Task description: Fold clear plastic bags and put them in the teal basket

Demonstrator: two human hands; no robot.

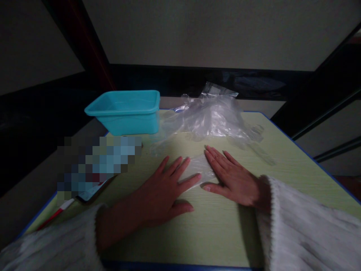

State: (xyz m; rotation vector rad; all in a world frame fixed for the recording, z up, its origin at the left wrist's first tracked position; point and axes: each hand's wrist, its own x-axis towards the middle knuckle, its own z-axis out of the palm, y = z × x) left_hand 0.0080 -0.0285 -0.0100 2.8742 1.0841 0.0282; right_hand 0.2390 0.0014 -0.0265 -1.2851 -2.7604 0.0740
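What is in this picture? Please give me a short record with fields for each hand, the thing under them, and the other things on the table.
left hand: open, palm down, fingertips on the thin clear plastic piece
right hand: open, flat, fingers on the same piece from the other side
plastic piece: lies flat on the table
behind the hands: pile of clear plastic, crumpled
back left: turquoise tub, upright, beside the pile
table: pale green top, blue edge
sleeves: white knit
light: dim
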